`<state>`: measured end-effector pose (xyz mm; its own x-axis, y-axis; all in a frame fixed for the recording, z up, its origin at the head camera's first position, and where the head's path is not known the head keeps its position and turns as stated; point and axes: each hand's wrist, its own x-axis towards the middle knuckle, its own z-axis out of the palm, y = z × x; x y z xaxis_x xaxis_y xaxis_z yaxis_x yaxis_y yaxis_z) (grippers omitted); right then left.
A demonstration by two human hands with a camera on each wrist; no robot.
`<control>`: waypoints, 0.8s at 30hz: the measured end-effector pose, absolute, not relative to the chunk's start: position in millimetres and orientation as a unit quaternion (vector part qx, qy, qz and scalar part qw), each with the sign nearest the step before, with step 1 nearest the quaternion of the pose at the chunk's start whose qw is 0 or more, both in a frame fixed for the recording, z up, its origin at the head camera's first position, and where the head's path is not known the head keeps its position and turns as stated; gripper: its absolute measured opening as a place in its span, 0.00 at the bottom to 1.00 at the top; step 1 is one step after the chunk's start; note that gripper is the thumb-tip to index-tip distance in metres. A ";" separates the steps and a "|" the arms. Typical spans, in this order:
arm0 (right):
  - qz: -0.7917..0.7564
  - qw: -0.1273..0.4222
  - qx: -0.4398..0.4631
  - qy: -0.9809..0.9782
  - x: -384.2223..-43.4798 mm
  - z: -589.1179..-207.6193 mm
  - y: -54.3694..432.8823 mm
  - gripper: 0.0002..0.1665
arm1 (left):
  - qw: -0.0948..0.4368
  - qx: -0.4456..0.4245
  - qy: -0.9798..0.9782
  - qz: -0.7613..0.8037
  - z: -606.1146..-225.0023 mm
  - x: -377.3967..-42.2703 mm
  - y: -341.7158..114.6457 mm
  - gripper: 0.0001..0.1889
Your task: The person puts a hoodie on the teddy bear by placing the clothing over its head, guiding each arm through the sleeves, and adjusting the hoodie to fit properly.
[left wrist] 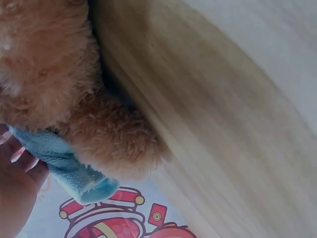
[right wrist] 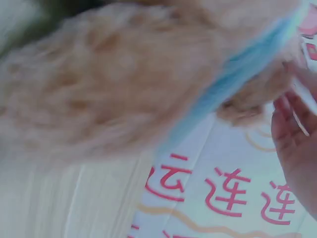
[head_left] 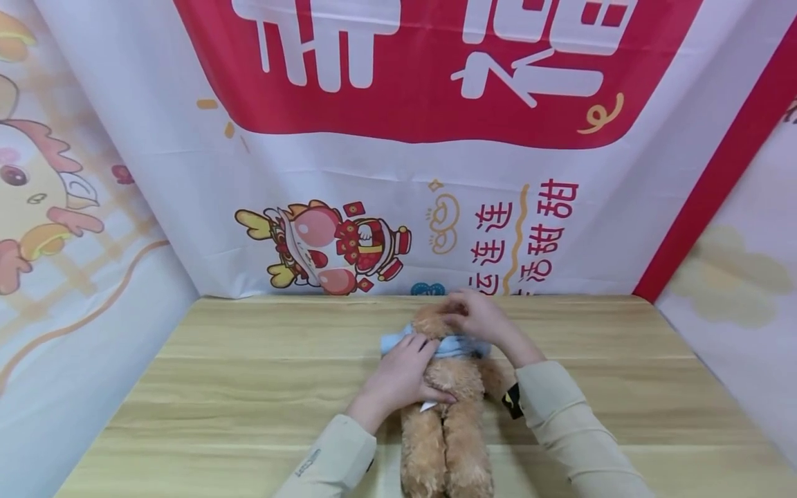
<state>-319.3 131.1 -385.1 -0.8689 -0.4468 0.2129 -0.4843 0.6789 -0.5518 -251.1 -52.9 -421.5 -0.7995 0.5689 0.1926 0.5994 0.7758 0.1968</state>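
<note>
A brown plush toy (head_left: 457, 377) lies on the table with its two legs towards me. A light blue cloth (head_left: 394, 342) crosses it just below the head; its rolled edge also shows in the left wrist view. My left hand (head_left: 405, 370) rests on the toy's upper body, fingers on the cloth and thumb lower down, near a small white tag (head_left: 428, 406). Beside the toy's head (head_left: 428, 321), my right hand (head_left: 479, 318) touches the fur with bent fingers. Whether they pinch it is unclear; the right wrist view (right wrist: 302, 129) is blurred.
The wooden table (head_left: 261, 387) runs back to a white and red printed cloth backdrop (head_left: 405, 166). Printed side walls (head_left: 81, 311) stand left and right. Around my right wrist is a dark band (head_left: 512, 401).
</note>
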 end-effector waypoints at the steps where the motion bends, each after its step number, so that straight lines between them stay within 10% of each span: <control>1: 0.317 0.013 0.262 -0.911 -318.9 -383.3 129.3 0.11 | 0.058 -0.311 -0.940 -0.125 -421.8 -251.3 -53.3 0.49; 6: 0.292 0.005 0.277 -0.915 -317.6 -388.2 117.0 0.17 | 0.058 -0.318 -0.938 -0.120 -424.5 -251.2 -54.7 0.50; 14: 0.195 0.193 0.246 -0.930 -322.0 -408.8 102.9 0.04 | 0.082 -0.313 -0.940 -0.107 -428.6 -252.8 -51.1 0.51; 24: 0.258 0.179 0.154 -0.937 -331.9 -406.5 108.9 0.07 | 0.088 -0.288 -0.948 -0.102 -426.5 -252.4 -48.7 0.53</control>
<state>-331.9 108.9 -406.5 -0.8886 -0.1953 0.4150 -0.3801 0.8200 -0.4279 -252.4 -48.7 -426.5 -0.8192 0.5277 0.2246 0.5633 0.8139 0.1424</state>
